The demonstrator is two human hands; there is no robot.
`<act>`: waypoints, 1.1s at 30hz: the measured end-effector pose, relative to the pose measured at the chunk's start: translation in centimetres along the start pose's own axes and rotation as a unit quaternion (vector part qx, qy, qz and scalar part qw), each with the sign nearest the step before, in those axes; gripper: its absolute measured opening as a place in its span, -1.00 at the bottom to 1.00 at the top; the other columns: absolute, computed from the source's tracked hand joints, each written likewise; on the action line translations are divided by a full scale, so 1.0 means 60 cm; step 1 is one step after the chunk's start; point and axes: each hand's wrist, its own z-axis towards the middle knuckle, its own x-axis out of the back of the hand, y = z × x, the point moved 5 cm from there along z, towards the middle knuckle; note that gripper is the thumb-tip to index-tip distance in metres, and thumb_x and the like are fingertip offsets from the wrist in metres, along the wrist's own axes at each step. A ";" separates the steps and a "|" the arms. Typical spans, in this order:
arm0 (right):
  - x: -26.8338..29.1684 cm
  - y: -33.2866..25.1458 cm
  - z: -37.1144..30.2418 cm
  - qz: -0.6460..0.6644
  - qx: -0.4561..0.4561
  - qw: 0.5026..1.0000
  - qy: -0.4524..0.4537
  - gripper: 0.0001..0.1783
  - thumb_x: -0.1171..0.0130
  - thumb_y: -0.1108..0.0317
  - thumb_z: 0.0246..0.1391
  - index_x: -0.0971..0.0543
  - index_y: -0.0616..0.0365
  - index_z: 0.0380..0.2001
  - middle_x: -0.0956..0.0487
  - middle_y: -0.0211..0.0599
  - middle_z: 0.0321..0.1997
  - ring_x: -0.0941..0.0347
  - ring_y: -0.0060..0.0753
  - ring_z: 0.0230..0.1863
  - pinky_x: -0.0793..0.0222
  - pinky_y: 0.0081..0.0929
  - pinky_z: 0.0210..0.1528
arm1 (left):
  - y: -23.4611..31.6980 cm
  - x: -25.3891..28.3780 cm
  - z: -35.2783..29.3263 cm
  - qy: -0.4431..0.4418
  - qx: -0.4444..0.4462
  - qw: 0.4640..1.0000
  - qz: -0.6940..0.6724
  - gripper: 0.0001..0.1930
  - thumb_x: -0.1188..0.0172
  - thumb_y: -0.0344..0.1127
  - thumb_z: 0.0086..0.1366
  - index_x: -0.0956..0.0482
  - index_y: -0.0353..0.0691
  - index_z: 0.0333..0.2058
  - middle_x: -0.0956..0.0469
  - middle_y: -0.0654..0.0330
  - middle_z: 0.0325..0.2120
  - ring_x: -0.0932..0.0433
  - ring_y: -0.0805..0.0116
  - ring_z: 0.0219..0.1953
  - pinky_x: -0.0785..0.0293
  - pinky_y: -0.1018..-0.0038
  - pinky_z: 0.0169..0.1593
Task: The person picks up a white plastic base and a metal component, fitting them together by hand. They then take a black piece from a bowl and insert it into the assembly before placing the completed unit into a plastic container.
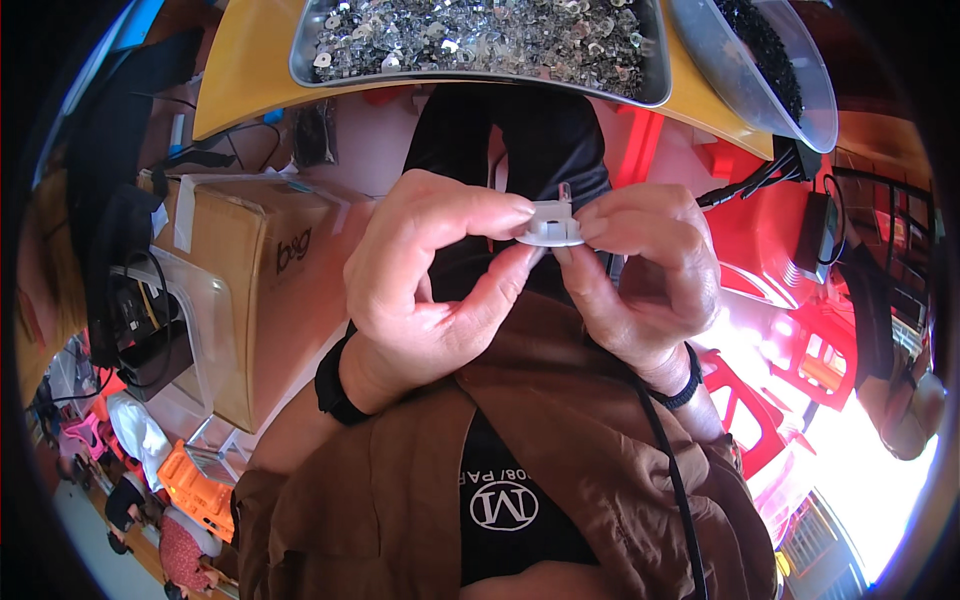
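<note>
Between my two hands, above my lap, is a small white plastic part (547, 232) with a round flange and a raised block on top. A small metal piece (565, 193) sticks up from its right side. My left hand (440, 260) pinches the part's left edge between thumb and forefinger. With thumb and fingertips my right hand (645, 265) grips its right side, next to the metal piece. Beyond my hands, a metal tray (480, 78) full of small shiny metal pieces (480, 40) rests on the yellow table (245, 70).
A clear plastic bowl (815, 110) of small black parts stands at the table's right edge. To my left is a cardboard box (270, 270), with an orange plastic stool (195, 490) behind it. Red plastic stools (765, 240) stand at my right. Other people (185, 550) are at the far lower left.
</note>
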 end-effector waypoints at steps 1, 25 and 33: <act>-0.002 0.004 -0.001 0.000 -0.001 1.000 0.001 -0.71 -0.32 0.66 -0.40 -0.53 0.14 -0.50 -0.53 -0.31 -0.50 -0.49 -0.28 -0.44 -0.42 -0.48 -0.42 | -0.005 0.001 -0.001 0.010 0.030 0.999 -0.010 -0.63 -0.30 -0.73 -0.10 -0.48 -0.38 -0.26 -0.55 0.10 -0.37 -0.54 0.38 -0.40 -0.51 0.56 -0.32; -0.018 0.035 -0.009 0.021 -0.163 0.986 -0.006 -0.75 -0.21 0.60 -0.38 -0.43 0.16 -0.52 -0.40 -0.37 -0.52 -0.35 -0.56 -0.62 -0.31 -0.62 -0.61 | -0.020 -0.033 0.002 0.003 0.153 0.988 -0.015 -0.69 -0.22 -0.78 -0.16 -0.60 -0.31 -0.39 -0.50 0.19 -0.55 -0.52 0.43 -0.54 -0.47 0.60 -0.46; -0.015 0.041 -0.021 0.000 -0.201 0.979 -0.029 -0.79 -0.19 0.62 -0.36 -0.43 0.19 -0.54 -0.39 -0.36 -0.54 -0.37 -0.55 -0.62 -0.29 -0.61 -0.64 | -0.023 -0.035 -0.004 -0.086 0.206 0.973 -0.060 -0.74 -0.19 -0.72 0.05 -0.54 -0.41 -0.24 -0.45 0.19 -0.36 -0.56 0.47 -0.32 -0.54 0.60 -0.21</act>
